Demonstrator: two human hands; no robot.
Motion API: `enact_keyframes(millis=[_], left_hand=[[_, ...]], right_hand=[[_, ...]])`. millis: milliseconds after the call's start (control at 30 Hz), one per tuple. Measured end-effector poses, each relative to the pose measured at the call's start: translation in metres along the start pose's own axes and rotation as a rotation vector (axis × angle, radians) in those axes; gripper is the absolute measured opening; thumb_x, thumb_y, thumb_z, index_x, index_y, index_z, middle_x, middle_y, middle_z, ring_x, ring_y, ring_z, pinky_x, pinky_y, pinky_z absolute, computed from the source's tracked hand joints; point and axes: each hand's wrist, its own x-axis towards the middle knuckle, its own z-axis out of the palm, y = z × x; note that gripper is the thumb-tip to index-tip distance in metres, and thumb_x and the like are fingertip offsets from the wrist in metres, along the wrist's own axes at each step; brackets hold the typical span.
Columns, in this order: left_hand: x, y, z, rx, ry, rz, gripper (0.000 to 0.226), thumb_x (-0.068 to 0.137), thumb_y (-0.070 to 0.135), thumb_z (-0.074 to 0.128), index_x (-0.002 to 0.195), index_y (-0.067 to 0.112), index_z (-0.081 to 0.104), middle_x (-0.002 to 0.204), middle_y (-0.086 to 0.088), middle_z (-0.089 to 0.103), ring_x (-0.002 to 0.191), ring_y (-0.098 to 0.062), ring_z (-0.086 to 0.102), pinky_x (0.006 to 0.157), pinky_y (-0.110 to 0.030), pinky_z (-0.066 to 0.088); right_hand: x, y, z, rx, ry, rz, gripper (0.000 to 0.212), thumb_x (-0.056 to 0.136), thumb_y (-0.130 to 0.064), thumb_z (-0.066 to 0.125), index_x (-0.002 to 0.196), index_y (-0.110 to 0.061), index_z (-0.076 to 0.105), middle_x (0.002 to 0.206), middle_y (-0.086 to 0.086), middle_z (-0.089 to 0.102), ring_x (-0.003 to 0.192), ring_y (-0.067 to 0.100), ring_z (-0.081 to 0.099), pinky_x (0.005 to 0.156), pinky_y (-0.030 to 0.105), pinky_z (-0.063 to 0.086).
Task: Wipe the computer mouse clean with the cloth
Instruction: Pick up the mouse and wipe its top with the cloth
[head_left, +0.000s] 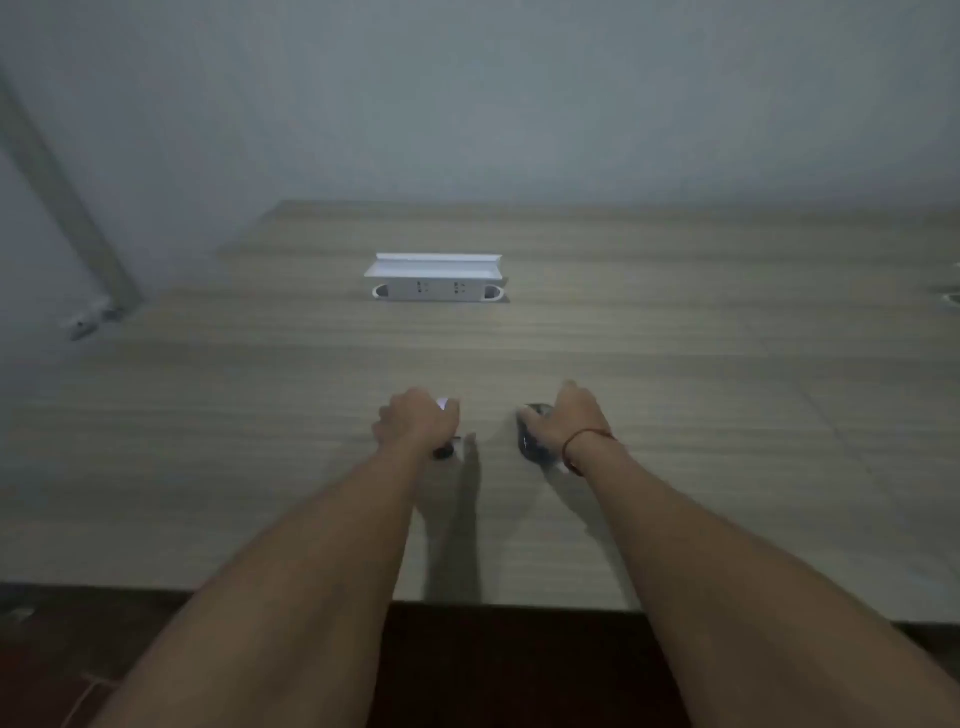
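A dark computer mouse (531, 446) lies on the wooden desk (727, 415), a little right of centre. My right hand (569, 421), with a red string at the wrist, lies over the mouse with its fingers curled around it, so most of the mouse is hidden. My left hand (415, 421) is closed in a fist just to the left, apart from the mouse. A small pale bit of cloth (444, 404) shows at its fingers. A small dark thing (444, 453) peeks out under the left wrist; I cannot tell what it is.
A white pop-up socket box (436, 283) with its lid raised stands at the back middle of the desk. A grey wall rises behind. A metal bracket (91, 322) sits at the far left edge. The desk's front edge runs just below my forearms.
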Motion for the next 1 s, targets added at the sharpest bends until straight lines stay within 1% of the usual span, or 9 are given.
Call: enact_keyframes(millis=[133, 233, 300, 367, 500, 633, 833, 900, 1000], left_hand=[[0.005, -0.015, 0.032, -0.042, 0.058, -0.069, 0.062, 0.088, 0.053, 0.053, 0.130, 0.007, 0.053, 0.138, -0.016, 0.050, 0.130, -0.035, 0.044, 0.101, -0.039, 0.041], [0.008, -0.021, 0.051, -0.040, 0.135, -0.051, 0.066, 0.087, 0.052, 0.055, 0.134, 0.007, 0.048, 0.140, -0.013, 0.047, 0.133, -0.032, 0.041, 0.101, -0.042, 0.040], [0.010, -0.024, 0.057, -0.034, 0.180, -0.042, 0.065, 0.088, 0.052, 0.054, 0.135, 0.007, 0.047, 0.141, -0.013, 0.046, 0.133, -0.031, 0.040, 0.102, -0.043, 0.039], [0.008, -0.027, 0.062, -0.029, 0.218, -0.027, 0.065, 0.090, 0.052, 0.053, 0.136, 0.006, 0.046, 0.141, -0.013, 0.047, 0.133, -0.031, 0.041, 0.102, -0.042, 0.037], [-0.018, -0.039, 0.074, -0.047, 0.326, -0.001, 0.059, 0.090, 0.051, 0.053, 0.130, 0.006, 0.051, 0.136, -0.013, 0.052, 0.129, -0.030, 0.046, 0.103, -0.040, 0.036], [-0.048, -0.044, 0.073, -0.125, 0.336, -0.021, 0.057, 0.091, 0.047, 0.056, 0.129, 0.005, 0.050, 0.136, -0.014, 0.053, 0.128, -0.031, 0.049, 0.104, -0.039, 0.036], [-0.066, -0.054, 0.070, -0.271, 0.270, 0.155, 0.034, 0.096, 0.030, 0.052, 0.119, 0.006, 0.048, 0.123, -0.016, 0.060, 0.114, -0.035, 0.056, 0.088, -0.040, 0.043], [-0.064, -0.057, 0.067, -0.368, 0.271, 0.232, 0.030, 0.094, 0.029, 0.056, 0.112, 0.006, 0.055, 0.114, -0.013, 0.063, 0.107, -0.033, 0.059, 0.083, -0.037, 0.045], [-0.064, -0.056, 0.060, -0.492, 0.301, 0.324, 0.025, 0.087, 0.027, 0.065, 0.091, 0.002, 0.065, 0.085, -0.008, 0.063, 0.085, -0.027, 0.062, 0.068, -0.031, 0.042]], right_hand=[[-0.001, 0.018, 0.041, 0.075, 0.065, 0.025, 0.086, 0.074, -0.055, 0.075, 0.134, -0.003, 0.040, 0.134, 0.019, 0.053, 0.124, 0.037, 0.051, 0.100, 0.041, 0.044], [-0.004, 0.029, 0.068, 0.028, 0.251, -0.027, 0.075, 0.075, -0.057, 0.072, 0.125, -0.008, 0.047, 0.126, 0.013, 0.061, 0.119, 0.033, 0.055, 0.099, 0.038, 0.042], [-0.006, 0.031, 0.077, 0.083, 0.378, -0.046, 0.062, 0.080, -0.055, 0.068, 0.119, -0.010, 0.049, 0.120, 0.012, 0.064, 0.114, 0.031, 0.058, 0.100, 0.038, 0.041], [-0.009, 0.034, 0.083, 0.147, 0.434, -0.047, 0.058, 0.082, -0.053, 0.066, 0.117, -0.010, 0.050, 0.117, 0.011, 0.066, 0.113, 0.030, 0.059, 0.102, 0.039, 0.039], [-0.037, 0.043, 0.085, 0.167, 0.430, -0.062, 0.057, 0.082, -0.051, 0.067, 0.119, -0.011, 0.052, 0.116, 0.008, 0.066, 0.112, 0.027, 0.059, 0.104, 0.037, 0.038], [-0.065, 0.055, 0.083, 0.186, 0.387, -0.095, 0.060, 0.078, -0.054, 0.071, 0.117, -0.013, 0.050, 0.112, 0.007, 0.067, 0.105, 0.025, 0.061, 0.101, 0.040, 0.043], [-0.080, 0.068, 0.080, 0.205, 0.349, -0.143, 0.064, 0.072, -0.055, 0.077, 0.115, -0.016, 0.049, 0.112, 0.006, 0.067, 0.102, 0.025, 0.061, 0.096, 0.041, 0.047], [-0.081, 0.069, 0.080, 0.204, 0.344, -0.149, 0.065, 0.071, -0.057, 0.076, 0.115, -0.016, 0.049, 0.112, 0.006, 0.067, 0.104, 0.026, 0.061, 0.096, 0.040, 0.047], [-0.079, 0.070, 0.081, 0.193, 0.338, -0.164, 0.066, 0.070, -0.058, 0.077, 0.116, -0.017, 0.050, 0.113, 0.005, 0.067, 0.106, 0.026, 0.060, 0.096, 0.041, 0.047]])
